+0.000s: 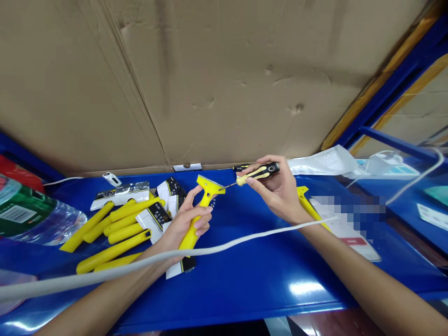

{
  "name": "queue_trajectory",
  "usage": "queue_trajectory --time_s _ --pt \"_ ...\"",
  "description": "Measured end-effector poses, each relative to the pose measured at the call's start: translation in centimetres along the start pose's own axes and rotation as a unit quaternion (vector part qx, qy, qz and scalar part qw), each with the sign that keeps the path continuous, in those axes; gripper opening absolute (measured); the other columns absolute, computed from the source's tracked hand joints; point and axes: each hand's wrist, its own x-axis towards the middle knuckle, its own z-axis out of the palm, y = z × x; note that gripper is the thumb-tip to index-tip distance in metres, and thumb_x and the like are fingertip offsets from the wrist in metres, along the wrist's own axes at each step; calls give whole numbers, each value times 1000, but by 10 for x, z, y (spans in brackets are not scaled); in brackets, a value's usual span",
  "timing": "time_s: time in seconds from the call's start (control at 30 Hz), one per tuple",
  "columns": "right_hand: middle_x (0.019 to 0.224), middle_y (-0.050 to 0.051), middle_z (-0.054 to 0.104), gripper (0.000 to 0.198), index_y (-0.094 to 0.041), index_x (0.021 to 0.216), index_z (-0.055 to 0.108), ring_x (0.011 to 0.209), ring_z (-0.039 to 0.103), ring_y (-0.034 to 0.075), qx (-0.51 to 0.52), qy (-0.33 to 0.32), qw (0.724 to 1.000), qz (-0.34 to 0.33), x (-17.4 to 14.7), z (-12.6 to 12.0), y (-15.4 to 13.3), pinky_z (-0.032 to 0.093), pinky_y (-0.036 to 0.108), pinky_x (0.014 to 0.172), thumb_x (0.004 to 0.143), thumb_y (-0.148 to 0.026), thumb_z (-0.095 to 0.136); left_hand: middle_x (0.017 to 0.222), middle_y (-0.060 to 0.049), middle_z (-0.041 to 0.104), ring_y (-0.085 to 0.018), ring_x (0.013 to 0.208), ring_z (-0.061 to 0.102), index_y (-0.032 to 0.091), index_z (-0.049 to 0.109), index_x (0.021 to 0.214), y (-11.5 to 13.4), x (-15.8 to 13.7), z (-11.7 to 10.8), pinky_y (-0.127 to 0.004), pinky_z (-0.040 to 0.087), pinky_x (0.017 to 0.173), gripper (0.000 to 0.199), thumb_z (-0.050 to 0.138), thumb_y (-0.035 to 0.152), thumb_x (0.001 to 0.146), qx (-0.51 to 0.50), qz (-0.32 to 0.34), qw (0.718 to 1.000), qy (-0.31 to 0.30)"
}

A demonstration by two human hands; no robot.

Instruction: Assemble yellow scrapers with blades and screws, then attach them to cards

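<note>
My left hand is wrapped round the handle of a yellow scraper, whose wide head points up and away from me. In my right hand is a screwdriver with a cream and black handle. Its thin shaft points left, and the tip meets or nearly meets the right side of the scraper head. To the left of my left hand lie several yellow handles, mixed with black-and-white packets. Another yellow scraper rests behind my right wrist, partly hidden.
A white cable crosses in front of both forearms. A plastic bottle lies at the left on the blue shelf. Cardboard stands behind. A white plastic bag and a printed sheet are at the right.
</note>
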Motion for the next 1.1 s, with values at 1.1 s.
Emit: queue_trajectory --time_s 1.1 --pt "107 4 82 50 -36 123 48 102 86 32 -22 100 992 -72 -6 14 -9 74 56 91 96 -45 89 63 16 38 -5 45 36 30 38 171 -1 -8 14 -18 31 45 109 92 11 79 4 -18 1000 -1"
